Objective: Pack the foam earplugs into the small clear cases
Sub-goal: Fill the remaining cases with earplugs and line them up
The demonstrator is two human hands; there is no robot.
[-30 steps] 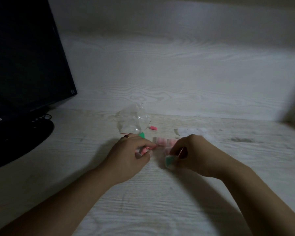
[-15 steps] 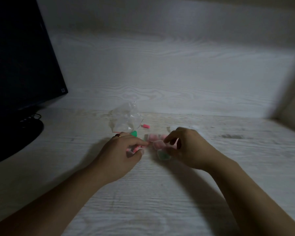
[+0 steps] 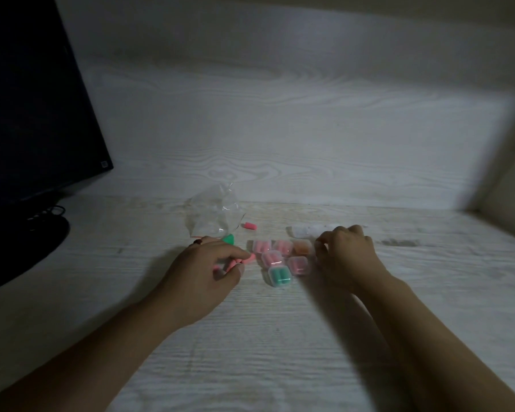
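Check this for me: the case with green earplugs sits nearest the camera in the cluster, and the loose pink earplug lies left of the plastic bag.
One slip. The head view shows the loose pink earplug right of the plastic bag, not left. The case with green earplugs is indeed nearest the camera.

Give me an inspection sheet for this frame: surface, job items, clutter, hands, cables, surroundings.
Surface: pale wood-grain desk.
Job's things: five filled cases clustered between the hands, the green-filled case nearest; empty cases behind; one loose pink earplug; a green earplug.
Clutter: crumpled clear bag.
Hands: left hand holds pink earplugs in its grip; right hand curled, contents not visible.
Cables: dark cables at the monitor base.
Surroundings: monitor, wood-grain back panel.
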